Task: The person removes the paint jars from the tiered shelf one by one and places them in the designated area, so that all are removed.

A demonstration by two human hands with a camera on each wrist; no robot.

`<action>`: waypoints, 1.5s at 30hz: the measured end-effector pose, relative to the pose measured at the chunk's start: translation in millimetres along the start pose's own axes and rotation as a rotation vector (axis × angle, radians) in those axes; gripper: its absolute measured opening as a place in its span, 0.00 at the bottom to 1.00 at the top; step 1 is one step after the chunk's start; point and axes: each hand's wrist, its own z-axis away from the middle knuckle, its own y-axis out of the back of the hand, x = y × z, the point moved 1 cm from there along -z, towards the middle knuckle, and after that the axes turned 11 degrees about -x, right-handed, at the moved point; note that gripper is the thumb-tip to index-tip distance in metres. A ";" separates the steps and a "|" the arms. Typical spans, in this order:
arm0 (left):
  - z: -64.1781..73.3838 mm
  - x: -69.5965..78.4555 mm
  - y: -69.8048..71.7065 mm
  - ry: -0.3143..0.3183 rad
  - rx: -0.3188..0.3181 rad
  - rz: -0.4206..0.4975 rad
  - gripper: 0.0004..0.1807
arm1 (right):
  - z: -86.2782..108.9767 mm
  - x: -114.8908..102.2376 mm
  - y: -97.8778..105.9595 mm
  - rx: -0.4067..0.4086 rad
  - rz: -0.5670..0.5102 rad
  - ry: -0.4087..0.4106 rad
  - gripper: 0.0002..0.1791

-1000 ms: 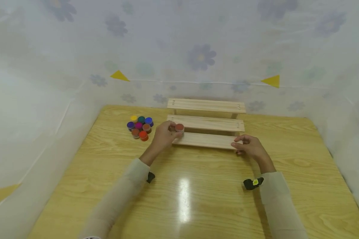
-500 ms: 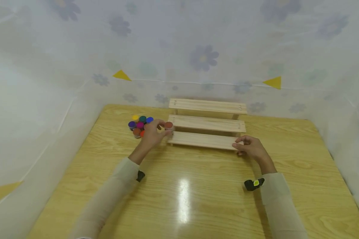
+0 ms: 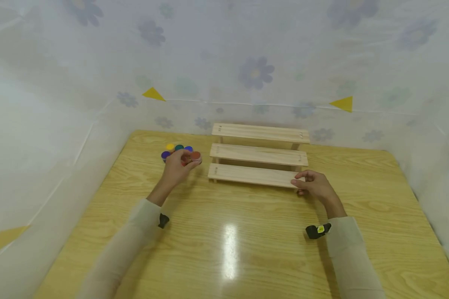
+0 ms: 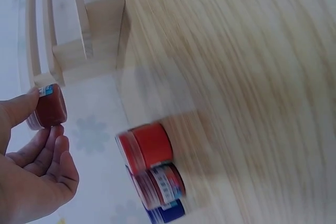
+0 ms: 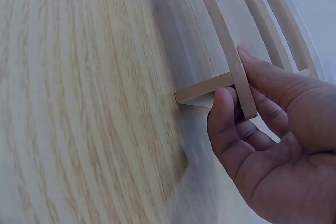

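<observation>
My left hand pinches a small brown-lidded paint jar between thumb and fingertips. In the left wrist view this jar is tilted and held above the table, with a blue label on its side. Other jars with coloured lids, among them a yellow one, a green one and a blue one, stand just behind the left hand, which partly covers the group. At the right, my right hand grips the end of the lowest step of a three-step wooden rack, thumb on top and fingers beneath.
A red jar and a brown jar stand close together on the wood-grain table. Behind the rack hangs a flower-patterned sheet with yellow triangles, and pale sheets flank both sides.
My left hand has moved left from the rack's lowest step towards the group of jars, carrying the brown-lidded jar. The right hand keeps its grip on the rack's end.
</observation>
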 end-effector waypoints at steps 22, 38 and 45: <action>12.6 -60.7 50.1 0.079 0.162 -0.048 0.24 | -0.8 -2.1 -2.7 -0.004 -0.003 0.007 0.27; 20.9 -81.8 57.6 0.207 0.112 -0.072 0.26 | 1.9 -1.3 -3.9 -0.008 -0.018 0.008 0.27; 19.9 -84.8 53.3 0.245 0.077 -0.079 0.24 | 2.1 -1.2 -4.6 -0.007 -0.012 0.008 0.27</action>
